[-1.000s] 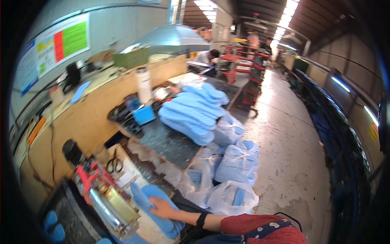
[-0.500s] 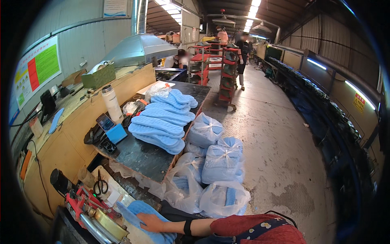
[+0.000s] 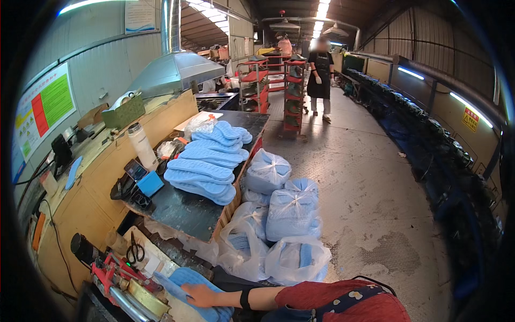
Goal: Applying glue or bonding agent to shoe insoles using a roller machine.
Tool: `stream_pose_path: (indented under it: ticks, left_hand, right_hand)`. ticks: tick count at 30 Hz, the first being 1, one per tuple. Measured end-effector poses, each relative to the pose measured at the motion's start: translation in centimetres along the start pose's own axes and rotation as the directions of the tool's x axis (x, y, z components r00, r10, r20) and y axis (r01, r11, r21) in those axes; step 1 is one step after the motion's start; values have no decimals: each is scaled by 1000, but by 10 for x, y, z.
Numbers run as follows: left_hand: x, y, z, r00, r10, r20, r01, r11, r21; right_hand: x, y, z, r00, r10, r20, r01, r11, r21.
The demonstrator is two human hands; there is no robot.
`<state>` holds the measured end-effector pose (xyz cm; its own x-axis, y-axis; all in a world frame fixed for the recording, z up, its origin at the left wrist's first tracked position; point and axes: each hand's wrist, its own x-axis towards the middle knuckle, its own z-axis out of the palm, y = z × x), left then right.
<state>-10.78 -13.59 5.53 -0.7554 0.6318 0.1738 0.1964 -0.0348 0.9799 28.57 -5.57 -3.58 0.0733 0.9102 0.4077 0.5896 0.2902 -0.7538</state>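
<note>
My right hand [image 3: 200, 294] rests at the lower edge on a small stack of light blue insoles [image 3: 188, 276], its fingers closed on the edge of the upper blue insole. The fingertips are small and partly hidden. My left hand is out of the picture. Just left of the stack stands a bench machine with red levers and metal cylinders [image 3: 124, 303]. Black-handled scissors [image 3: 135, 251] lie on the pale board behind it. More blue insoles [image 3: 206, 163] are piled in overlapping rows on the dark table [image 3: 188, 213].
Clear plastic bags of blue insoles [image 3: 294, 214] stand on the floor beside the table. A white bottle [image 3: 142, 146], a phone [image 3: 135, 170] and a blue box [image 3: 150, 183] stand at the table's left. Beyond are red racks [image 3: 293, 102] and a person [image 3: 321, 75] in a dark apron.
The person in the aisle has come closer and into fuller view beside the red rack. My view has shifted slightly. My right hand stays on the insoles.
</note>
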Motion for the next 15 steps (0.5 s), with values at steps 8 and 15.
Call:
stream_pose_path:
  ticks: [8,15]
  left_hand:
    - [2,-11,2,998,-42,46,43,999,-21]
    - [-16,16,12,993,-82,85,87,994,-59]
  right_hand:
    - [1,1,1,1000,9,5,-9,1000,7]
    - [2,5,3,994,76,74,-77,997,11]
